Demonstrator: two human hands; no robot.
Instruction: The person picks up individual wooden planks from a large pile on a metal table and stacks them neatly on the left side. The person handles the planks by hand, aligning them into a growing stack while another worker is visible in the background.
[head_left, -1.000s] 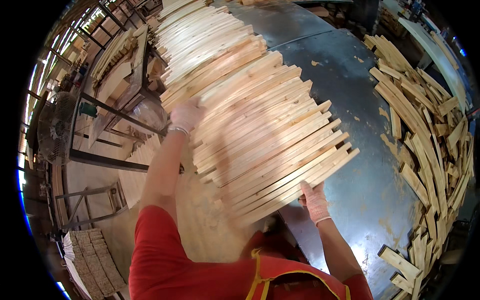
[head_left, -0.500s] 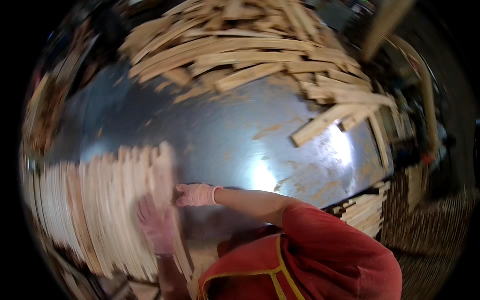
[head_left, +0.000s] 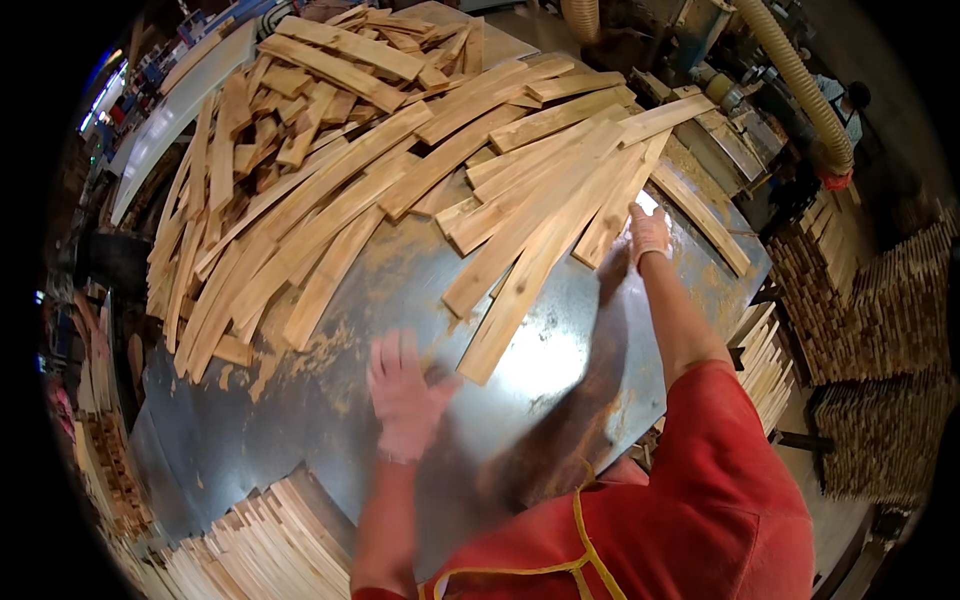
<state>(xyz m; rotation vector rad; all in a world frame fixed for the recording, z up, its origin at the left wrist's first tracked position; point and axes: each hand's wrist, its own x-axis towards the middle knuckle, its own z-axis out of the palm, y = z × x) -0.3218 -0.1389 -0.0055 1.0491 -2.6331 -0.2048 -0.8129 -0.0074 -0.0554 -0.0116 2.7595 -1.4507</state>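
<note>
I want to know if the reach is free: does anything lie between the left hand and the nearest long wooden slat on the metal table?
Nothing visible does. The left hand, blurred, hovers over bare metal table; the nearest slat ends just to its right.

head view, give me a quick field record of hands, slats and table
left hand: open, fingers spread, blurred, over bare metal near a slat end
right hand: gloved, reaching to the loose slats' near ends; grip unclear
slats: loose pale wooden strips heaped across the far table
table: grey sheet metal, sawdust patches
stack: tidy slats at the near left edge
hose: ribbed, top right
</note>
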